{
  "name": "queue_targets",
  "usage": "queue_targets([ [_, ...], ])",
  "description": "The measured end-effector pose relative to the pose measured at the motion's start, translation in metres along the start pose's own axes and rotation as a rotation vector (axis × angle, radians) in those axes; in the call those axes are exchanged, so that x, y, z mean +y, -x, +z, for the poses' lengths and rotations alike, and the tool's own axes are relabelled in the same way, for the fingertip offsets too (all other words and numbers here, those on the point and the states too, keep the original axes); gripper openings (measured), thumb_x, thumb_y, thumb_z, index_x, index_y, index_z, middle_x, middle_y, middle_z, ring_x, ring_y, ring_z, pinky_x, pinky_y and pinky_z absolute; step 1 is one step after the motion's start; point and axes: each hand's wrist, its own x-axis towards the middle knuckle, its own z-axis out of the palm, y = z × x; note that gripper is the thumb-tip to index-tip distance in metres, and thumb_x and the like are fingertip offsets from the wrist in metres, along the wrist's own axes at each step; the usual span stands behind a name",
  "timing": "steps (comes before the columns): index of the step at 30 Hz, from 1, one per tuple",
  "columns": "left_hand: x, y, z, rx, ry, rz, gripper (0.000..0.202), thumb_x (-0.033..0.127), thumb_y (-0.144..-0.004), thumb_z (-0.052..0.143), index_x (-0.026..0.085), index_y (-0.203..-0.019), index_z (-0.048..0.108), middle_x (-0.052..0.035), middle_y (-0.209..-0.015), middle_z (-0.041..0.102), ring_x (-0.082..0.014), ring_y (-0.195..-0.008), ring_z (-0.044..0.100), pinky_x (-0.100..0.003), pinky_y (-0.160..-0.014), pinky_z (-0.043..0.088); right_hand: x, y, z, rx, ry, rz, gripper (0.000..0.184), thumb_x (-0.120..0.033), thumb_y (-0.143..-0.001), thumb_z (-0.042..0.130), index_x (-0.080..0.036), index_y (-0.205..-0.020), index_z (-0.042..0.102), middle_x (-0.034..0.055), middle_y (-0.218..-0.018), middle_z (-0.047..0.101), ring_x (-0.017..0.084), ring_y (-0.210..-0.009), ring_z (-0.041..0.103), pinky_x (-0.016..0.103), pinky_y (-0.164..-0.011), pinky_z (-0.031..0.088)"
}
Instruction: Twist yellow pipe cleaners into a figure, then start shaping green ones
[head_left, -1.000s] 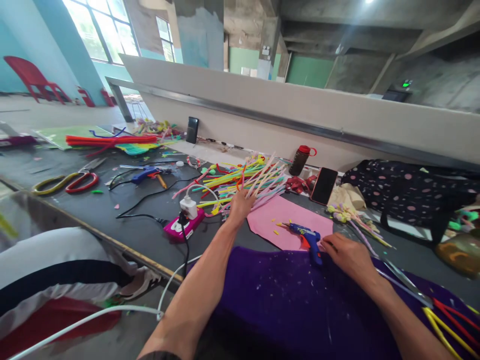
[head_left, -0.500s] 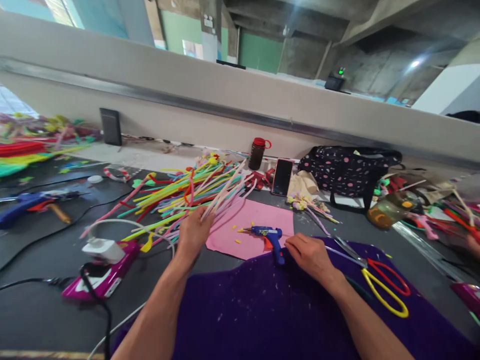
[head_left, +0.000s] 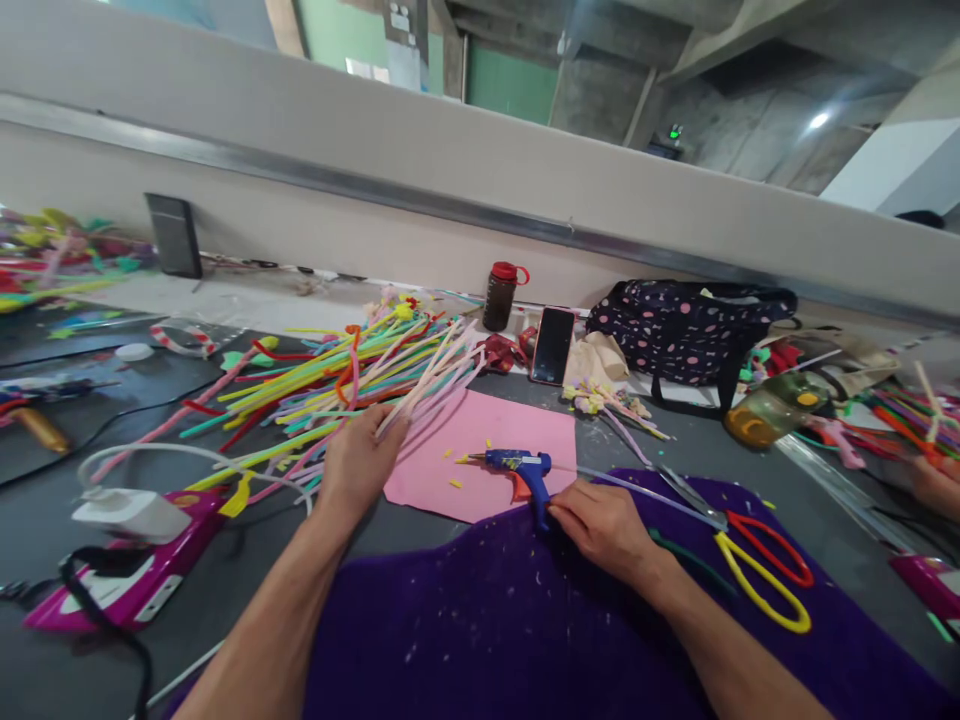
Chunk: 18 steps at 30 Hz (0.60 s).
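My left hand (head_left: 358,462) rests on the near end of a big heap of coloured pipe cleaners (head_left: 330,380), its fingers curled round several pale ones. My right hand (head_left: 600,522) lies on the purple felt sheet (head_left: 510,630), fingers closed at the handle of a blue hot glue gun (head_left: 519,470). The gun stands on a pink felt sheet (head_left: 472,455) with its nozzle pointing left. A thin stick runs rightward from the hand towards the scissors (head_left: 739,560).
A magenta power strip (head_left: 112,580) with a white plug and cables lies at the left. A brown bottle (head_left: 499,295), a phone (head_left: 552,345) and a dotted black bag (head_left: 690,325) stand by the back wall. Another person's hand (head_left: 934,480) shows at the right edge.
The camera has swung to the right and down. My left hand has closed on the pale pipe cleaners, and my right hand has stayed at the glue gun's handle.
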Motion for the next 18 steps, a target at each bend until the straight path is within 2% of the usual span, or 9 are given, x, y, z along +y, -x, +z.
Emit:
queue_targets([
  [5, 0.000, 0.000, -0.002, -0.063, 0.125, -0.036, 0.034, 0.044, -0.069, 0.051, 0.018, -0.088, 0.061, 0.0014, -0.067, 0.061, -0.0145, -0.057, 0.053, -0.022, -0.052, 0.035, -0.004, -0.004, -0.003, 0.039, 0.040, 0.023, 0.020, -0.025, -0.086, 0.044, -0.018, -0.080, 0.062, 0.0041, -0.072, 0.063, 0.013, -0.067, 0.057, 0.024, -0.064, 0.041],
  [10, -0.005, 0.001, 0.003, -0.030, 0.177, -0.006, 0.027, 0.035, -0.071, 0.047, 0.017, -0.085, 0.062, 0.0013, -0.060, 0.058, -0.0136, -0.055, 0.051, -0.022, -0.049, 0.032, -0.020, -0.018, -0.005, 0.002, 0.038, 0.024, 0.023, -0.025, -0.087, 0.042, -0.019, -0.080, 0.062, 0.0051, -0.075, 0.064, 0.014, -0.069, 0.058, 0.024, -0.065, 0.042],
  [14, -0.008, 0.003, 0.005, -0.038, 0.349, -0.052, 0.026, 0.036, -0.072, 0.047, 0.016, -0.081, 0.061, 0.0010, -0.058, 0.058, -0.0121, -0.052, 0.050, -0.021, -0.047, 0.033, -0.035, -0.043, -0.006, -0.055, -0.052, -0.008, 0.022, -0.026, -0.086, 0.044, -0.019, -0.077, 0.063, 0.0039, -0.072, 0.064, 0.012, -0.066, 0.058, 0.022, -0.062, 0.040],
  [18, -0.006, 0.006, 0.002, -0.102, 0.687, -0.131, 0.025, 0.038, -0.071, 0.051, 0.014, -0.075, 0.058, 0.0004, -0.056, 0.057, -0.0100, -0.048, 0.050, -0.019, -0.044, 0.034, -0.047, -0.082, -0.007, -0.037, -0.259, 0.030, 0.019, -0.027, -0.083, 0.049, -0.019, -0.075, 0.064, 0.0024, -0.069, 0.063, 0.011, -0.063, 0.056, 0.022, -0.059, 0.039],
])
